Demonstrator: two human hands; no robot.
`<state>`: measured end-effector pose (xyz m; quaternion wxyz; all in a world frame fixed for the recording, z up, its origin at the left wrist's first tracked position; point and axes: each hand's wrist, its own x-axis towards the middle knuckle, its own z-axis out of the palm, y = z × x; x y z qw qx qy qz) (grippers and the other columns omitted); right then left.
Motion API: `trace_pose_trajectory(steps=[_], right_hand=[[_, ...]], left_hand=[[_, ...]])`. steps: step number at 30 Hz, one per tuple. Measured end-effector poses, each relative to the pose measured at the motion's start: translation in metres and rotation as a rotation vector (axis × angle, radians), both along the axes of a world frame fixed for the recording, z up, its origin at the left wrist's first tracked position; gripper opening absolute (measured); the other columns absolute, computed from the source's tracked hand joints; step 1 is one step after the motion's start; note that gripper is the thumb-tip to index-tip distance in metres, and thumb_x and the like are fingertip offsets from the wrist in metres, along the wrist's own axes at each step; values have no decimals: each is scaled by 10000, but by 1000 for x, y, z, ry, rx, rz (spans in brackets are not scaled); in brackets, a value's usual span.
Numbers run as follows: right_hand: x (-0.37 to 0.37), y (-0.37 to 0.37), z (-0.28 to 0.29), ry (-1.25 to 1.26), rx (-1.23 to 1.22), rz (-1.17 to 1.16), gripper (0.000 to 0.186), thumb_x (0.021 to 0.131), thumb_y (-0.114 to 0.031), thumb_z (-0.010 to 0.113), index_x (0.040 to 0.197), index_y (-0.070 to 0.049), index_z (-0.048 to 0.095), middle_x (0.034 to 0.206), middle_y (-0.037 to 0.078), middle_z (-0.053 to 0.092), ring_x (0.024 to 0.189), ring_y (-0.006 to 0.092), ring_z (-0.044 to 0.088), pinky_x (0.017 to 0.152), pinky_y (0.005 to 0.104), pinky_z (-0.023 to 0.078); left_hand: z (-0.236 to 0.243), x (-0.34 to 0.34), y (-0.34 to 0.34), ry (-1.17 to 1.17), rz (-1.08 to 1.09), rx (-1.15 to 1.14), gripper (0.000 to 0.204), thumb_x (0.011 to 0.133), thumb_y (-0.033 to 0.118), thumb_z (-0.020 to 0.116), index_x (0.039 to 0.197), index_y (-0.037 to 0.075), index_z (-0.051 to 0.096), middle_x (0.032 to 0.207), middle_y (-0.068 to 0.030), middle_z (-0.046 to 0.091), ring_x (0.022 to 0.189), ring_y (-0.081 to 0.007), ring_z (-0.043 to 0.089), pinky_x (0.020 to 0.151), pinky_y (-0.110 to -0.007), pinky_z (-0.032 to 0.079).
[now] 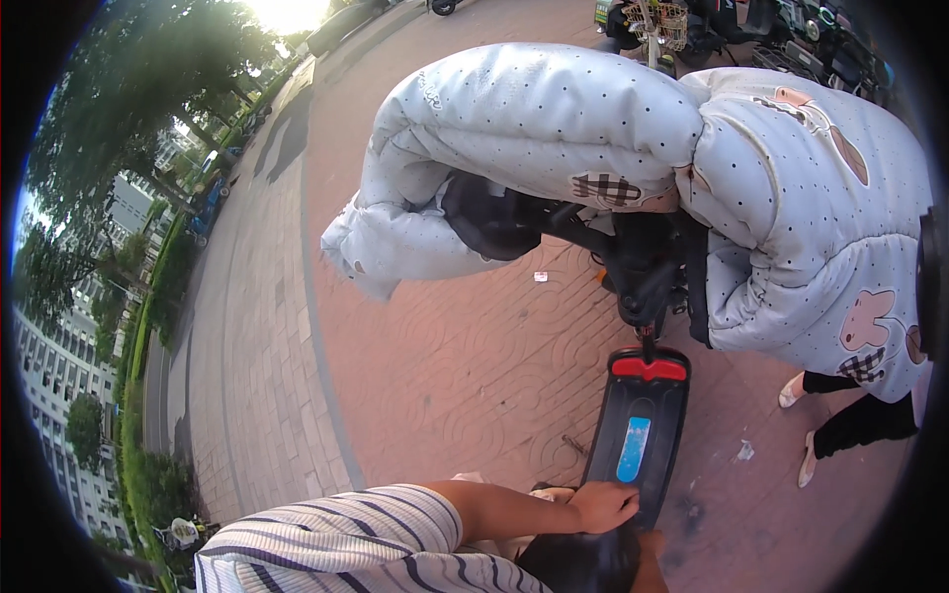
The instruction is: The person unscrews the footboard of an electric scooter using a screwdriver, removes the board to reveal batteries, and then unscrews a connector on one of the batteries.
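One hand [605,506] near footboard [660,430], spotted padded cover [583,104]

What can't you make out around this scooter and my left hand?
All in the head view:
Handlebar grips: hidden by the padded cover.
Near end of the footboard: blocked by a dark rounded shape.
Left hand's palm: turned away.
Another person's head: hidden or cut off; legs show.
White scrap: too small to identify.

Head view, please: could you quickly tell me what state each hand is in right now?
Left hand: fingers curled, near the black board; whether it holds anything cannot be told.
Right hand: cannot be made out, so no state can be told.
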<state>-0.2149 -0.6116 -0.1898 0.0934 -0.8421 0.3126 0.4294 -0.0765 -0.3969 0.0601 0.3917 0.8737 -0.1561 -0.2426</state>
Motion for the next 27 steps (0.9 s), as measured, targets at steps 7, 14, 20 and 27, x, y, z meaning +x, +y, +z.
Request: trace_pose_trajectory(steps=[7,14,20,27], right_hand=[[-5,13,34,-194,-37,196,398,834,-477,551,958,-127,695,1023,100,659,979,326,625,792,416,522],[9,11,21,-100,53,297,318,833,-332,639,997,-59,643,1038,141,647,984,318,639,800,415,532],[5,23,7,-170,53,62,273,891,-228,542,1035,3,566,1035,198,619,963,352,632,765,436,541],[15,7,73,-226,66,-20,280,860,-121,545,1138,-91,536,1189,188,507,1124,387,527,860,468,499]], left_hand=[[-4,-11,3,6,48,-32,236,886,259,492,872,47,595,830,-164,644,771,-378,615,673,-475,489],[-7,0,2,-69,17,-41,209,871,241,503,847,56,599,809,-150,644,737,-375,616,648,-465,494],[-16,4,9,-53,99,-20,209,880,202,498,790,50,610,752,-150,634,686,-357,614,609,-423,483],[-20,-1,-21,24,11,-42,258,916,185,458,789,47,636,708,-121,635,650,-295,622,601,-355,472]])
